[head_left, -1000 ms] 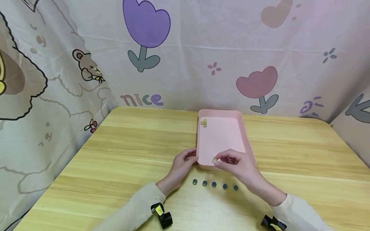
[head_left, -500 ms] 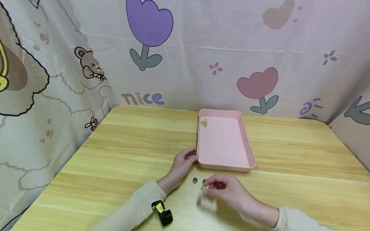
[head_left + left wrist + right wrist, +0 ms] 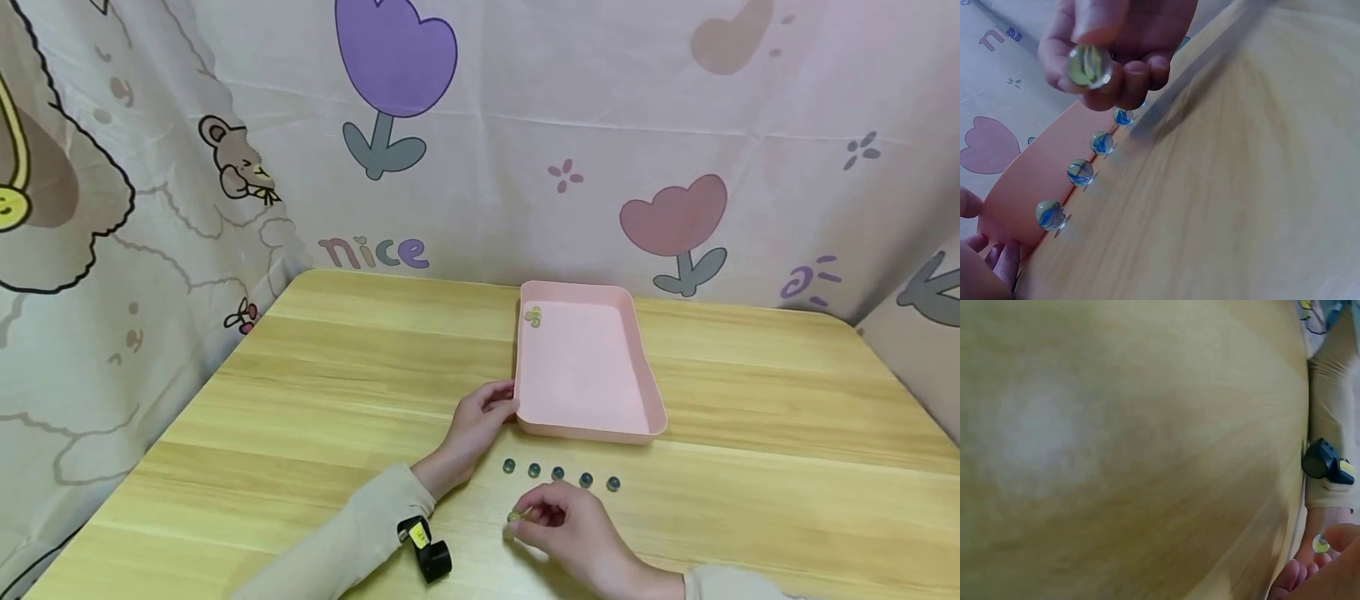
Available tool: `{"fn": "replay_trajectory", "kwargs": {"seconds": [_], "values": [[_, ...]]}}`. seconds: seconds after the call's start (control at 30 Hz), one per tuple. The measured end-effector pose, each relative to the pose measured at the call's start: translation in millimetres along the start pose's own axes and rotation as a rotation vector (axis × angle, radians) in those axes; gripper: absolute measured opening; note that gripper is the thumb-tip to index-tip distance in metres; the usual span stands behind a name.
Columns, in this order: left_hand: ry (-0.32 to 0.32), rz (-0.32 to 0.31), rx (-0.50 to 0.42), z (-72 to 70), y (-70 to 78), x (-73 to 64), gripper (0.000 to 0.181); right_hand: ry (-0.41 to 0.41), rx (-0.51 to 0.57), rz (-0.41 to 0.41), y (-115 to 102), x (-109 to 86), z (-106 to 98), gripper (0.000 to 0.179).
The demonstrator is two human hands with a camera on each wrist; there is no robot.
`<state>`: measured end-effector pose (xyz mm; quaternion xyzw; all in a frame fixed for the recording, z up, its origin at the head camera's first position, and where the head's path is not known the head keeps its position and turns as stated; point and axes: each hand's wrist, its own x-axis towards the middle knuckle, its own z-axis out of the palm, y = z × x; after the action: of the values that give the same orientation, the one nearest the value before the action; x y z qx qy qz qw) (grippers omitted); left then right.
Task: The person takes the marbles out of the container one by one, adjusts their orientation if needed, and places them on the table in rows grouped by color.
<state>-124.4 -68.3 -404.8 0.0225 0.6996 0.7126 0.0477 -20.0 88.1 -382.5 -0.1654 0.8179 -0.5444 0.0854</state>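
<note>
My right hand [image 3: 570, 533] pinches a clear glass marble with yellow-green swirls [image 3: 1089, 66] between thumb and forefinger, held above the table. Its other fingers are curled in. The left hand [image 3: 480, 429] holds the front left corner of a shallow pink tray [image 3: 592, 433], fingers bent against the outer wall. In front of the tray, several blue-swirled glass marbles [image 3: 558, 473] lie in a spaced row, between the tray and the right hand. A small cluster of yellow-green marbles [image 3: 533, 317] sits inside the tray in its far left corner.
The wood-grain table [image 3: 360, 367] runs back to a printed cloth [image 3: 510, 100] hanging behind it and along the left. Each forearm wears a pale sleeve, and a black wrist camera [image 3: 431, 558] is strapped over the left one.
The right hand has come out from over the tray toward the front of the table, past the row, still pinching the yellow-green marble. The left hand has stayed at the tray corner.
</note>
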Motion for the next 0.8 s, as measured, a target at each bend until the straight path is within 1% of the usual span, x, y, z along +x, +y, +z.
{"fn": "replay_trajectory", "kwargs": {"seconds": [0.17,0.33,0.57,0.8], "values": [[0.003,-0.006,0.002,0.6,1.0,-0.4,0.037,-0.019,-0.128,-0.116,5,2.9,4,0.011],[0.002,-0.008,0.011,0.0,2.5,-1.3,0.037,0.011,-0.184,-0.171,7,6.8,8,0.008],[0.003,-0.005,0.02,-0.2,3.3,-1.9,0.038,0.041,-0.245,-0.209,5,11.7,12,0.007],[-0.006,-0.012,0.026,1.4,4.0,-1.8,0.038,0.015,-0.287,-0.219,5,15.2,10,0.006]]}}
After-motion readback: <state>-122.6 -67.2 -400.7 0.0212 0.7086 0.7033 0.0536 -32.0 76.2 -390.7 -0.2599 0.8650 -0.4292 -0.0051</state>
